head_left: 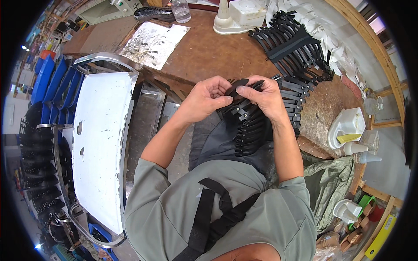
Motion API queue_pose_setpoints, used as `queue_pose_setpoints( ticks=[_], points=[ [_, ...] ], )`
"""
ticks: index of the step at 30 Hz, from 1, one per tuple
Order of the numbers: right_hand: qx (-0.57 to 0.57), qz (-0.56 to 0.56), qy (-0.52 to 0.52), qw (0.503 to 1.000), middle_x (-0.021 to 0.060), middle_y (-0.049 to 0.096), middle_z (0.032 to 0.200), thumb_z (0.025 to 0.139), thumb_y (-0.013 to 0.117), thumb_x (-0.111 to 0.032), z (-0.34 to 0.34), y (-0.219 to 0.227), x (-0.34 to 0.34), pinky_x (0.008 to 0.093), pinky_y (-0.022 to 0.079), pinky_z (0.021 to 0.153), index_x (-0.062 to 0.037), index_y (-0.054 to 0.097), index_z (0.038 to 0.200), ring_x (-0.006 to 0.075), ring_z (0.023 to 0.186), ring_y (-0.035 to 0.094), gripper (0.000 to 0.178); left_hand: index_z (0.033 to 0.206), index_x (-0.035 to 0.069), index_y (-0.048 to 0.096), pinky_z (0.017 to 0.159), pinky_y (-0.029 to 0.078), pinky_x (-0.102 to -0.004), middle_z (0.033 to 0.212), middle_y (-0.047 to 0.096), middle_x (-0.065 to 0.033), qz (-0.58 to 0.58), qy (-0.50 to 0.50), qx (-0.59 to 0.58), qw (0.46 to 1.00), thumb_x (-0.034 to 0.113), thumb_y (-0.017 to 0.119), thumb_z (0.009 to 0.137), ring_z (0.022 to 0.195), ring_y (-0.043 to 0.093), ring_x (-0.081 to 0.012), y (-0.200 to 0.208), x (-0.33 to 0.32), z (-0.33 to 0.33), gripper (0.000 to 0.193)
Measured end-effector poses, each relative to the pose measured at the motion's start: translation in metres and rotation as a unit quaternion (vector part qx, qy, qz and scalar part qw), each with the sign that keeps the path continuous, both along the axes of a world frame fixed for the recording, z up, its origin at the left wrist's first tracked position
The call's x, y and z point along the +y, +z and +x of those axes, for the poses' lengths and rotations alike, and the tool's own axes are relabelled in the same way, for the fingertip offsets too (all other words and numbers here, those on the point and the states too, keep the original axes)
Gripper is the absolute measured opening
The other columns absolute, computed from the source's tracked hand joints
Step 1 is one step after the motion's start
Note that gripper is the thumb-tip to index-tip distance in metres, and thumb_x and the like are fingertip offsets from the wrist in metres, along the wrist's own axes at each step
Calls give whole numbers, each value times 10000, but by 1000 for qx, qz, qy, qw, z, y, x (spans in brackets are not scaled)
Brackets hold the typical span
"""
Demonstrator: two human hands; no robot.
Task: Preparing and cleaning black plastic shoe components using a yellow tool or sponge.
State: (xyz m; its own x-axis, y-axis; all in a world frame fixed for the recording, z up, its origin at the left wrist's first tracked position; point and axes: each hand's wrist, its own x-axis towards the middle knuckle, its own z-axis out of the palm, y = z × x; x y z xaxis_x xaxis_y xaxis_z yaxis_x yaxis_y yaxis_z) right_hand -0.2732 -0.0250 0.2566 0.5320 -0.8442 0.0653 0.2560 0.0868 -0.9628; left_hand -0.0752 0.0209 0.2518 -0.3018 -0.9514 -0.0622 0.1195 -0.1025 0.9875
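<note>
Over my lap, at the near edge of the brown worktable (196, 48), I hold a bundle of black straps (250, 132) with small metal studs. My left hand (205, 99) has its fingers curled and its thumb against the left edge of the straps. My right hand (266, 99) pinches the top of them between thumb and fingers. The lower straps hang down in an overlapping row. Beside my right hand, more black strap pieces (294, 93) lie in a curved row on the table, running back to a larger pile (289, 45). My fingers partly hide the held ends.
A stained white paper sheet (154, 43), a clear jar (180, 11) and a white container with a cone nozzle (239, 17) sit at the back. Another white container (347, 126) stands right. A metal-framed cart with a white top (100, 148) is left, near blue bins (54, 82).
</note>
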Motion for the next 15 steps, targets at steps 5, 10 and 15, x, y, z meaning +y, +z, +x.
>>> queue_pose_setpoints(
  ticks=[5, 10, 15],
  points=[
    [14, -35, 8, 999, 26, 651, 761, 813, 682, -28, -3, 2, 4, 200, 475, 599, 11, 660, 857, 61, 661, 580, 63, 994, -14, 607, 666, 448, -215, 860, 613, -10, 24, 2, 28, 999, 45, 658, 824, 739, 539, -51, 10, 2, -9, 187],
    [114, -39, -50, 991, -5, 621, 702, 797, 720, -89, -6, 14, 10, 175, 399, 459, -19, 669, 868, 22, 550, 516, 112, 894, -6, 660, 601, 402, -229, 837, 603, 13, 24, -36, -76, 996, 98, 669, 829, 691, 499, -58, 18, 5, -12, 123],
    [90, -33, -66, 993, -15, 593, 652, 801, 718, -95, -8, 18, 15, 179, 347, 399, -31, 671, 863, 21, 461, 452, 101, 895, -11, 661, 570, 380, -247, 793, 570, 2, -188, -25, -149, 970, 130, 683, 818, 645, 468, -85, 23, 1, -21, 162]
  ],
)
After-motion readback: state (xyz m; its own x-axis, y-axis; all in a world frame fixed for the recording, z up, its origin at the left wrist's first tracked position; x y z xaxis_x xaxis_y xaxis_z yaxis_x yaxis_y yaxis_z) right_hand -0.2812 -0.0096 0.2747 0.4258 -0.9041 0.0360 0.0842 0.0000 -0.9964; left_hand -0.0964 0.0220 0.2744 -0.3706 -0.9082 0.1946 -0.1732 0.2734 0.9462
